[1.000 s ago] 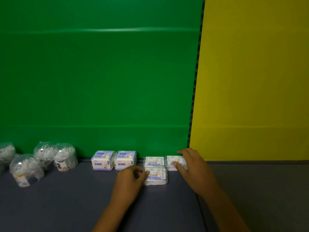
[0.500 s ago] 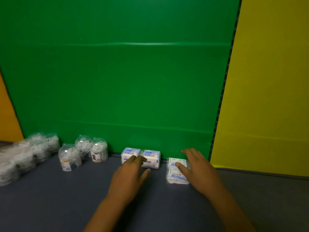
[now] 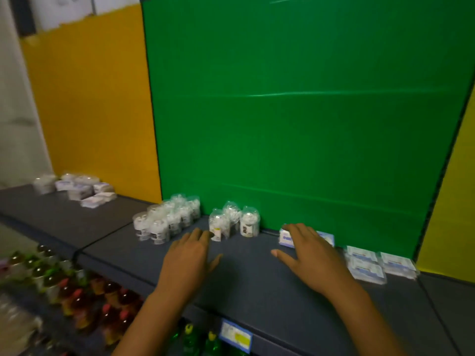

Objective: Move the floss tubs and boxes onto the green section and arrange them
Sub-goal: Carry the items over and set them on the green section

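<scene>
Both my hands hover open over the dark shelf in front of the green panel (image 3: 308,124). My left hand (image 3: 189,263) is just in front of three clear floss tubs (image 3: 232,223). My right hand (image 3: 307,255) partly covers two upright white-and-blue floss boxes (image 3: 286,237). Flat floss packs (image 3: 366,265) lie at the right end of the green section. A cluster of several more tubs (image 3: 167,218) stands at the green section's left end. More boxes and tubs (image 3: 82,188) sit before the orange panel on the left.
A yellow panel (image 3: 452,201) borders the green one on the right. The shelf's front edge carries a blue price label (image 3: 235,335). Below and to the left stand rows of bottles with coloured caps (image 3: 77,291).
The view has swung left and both hands have moved left. My right hand has left the flat packs and my left hand has come off the boxes, toward the tubs.
</scene>
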Demonstrator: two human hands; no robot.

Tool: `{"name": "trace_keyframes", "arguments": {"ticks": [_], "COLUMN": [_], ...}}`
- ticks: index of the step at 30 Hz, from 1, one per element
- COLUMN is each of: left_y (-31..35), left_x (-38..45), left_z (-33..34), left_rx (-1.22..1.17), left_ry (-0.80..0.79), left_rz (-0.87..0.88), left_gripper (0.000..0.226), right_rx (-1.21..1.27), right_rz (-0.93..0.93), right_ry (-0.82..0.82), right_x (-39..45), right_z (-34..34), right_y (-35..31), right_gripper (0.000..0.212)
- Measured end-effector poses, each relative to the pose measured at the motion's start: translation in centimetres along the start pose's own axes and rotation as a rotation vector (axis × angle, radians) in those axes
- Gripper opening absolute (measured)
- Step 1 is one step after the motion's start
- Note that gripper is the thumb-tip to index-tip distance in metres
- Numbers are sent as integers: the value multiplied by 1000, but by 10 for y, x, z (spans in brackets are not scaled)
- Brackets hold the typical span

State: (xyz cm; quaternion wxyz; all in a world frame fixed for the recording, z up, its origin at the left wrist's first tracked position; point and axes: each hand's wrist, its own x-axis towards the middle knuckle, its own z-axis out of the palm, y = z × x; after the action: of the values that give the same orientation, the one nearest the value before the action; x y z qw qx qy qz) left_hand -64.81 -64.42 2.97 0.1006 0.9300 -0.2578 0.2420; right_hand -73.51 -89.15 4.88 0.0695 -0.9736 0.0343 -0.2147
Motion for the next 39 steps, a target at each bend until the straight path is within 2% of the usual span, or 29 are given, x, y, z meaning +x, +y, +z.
{"name": "trace_keyframes", "arguments": {"ticks": [11, 15, 22, 29, 39], "left_y": [-158, -203, -271, -333, -426], "left_x": [-106, -133, -163, -150, -51], "left_z": [-88, -118, -137, -134, -126], "left_rx": [152, 174, 276, 338, 308], "left_ry": [42, 82, 108, 95, 118], "left_rz": [-252, -365, -510, -581, -559], "left_gripper": [56, 48, 49, 55, 58], "right_rx": [159, 200, 262, 291, 293], "right_rz": [-277, -410, -565, -619, -588], "right_ry": [-53, -33, -39, -63, -45], "right_x": [28, 48, 84, 135, 244], "right_z": [32, 35, 60, 101, 155], "right_y": [-194, -261, -348, -401, -439], "right_gripper": [70, 65, 65, 64, 66]}}
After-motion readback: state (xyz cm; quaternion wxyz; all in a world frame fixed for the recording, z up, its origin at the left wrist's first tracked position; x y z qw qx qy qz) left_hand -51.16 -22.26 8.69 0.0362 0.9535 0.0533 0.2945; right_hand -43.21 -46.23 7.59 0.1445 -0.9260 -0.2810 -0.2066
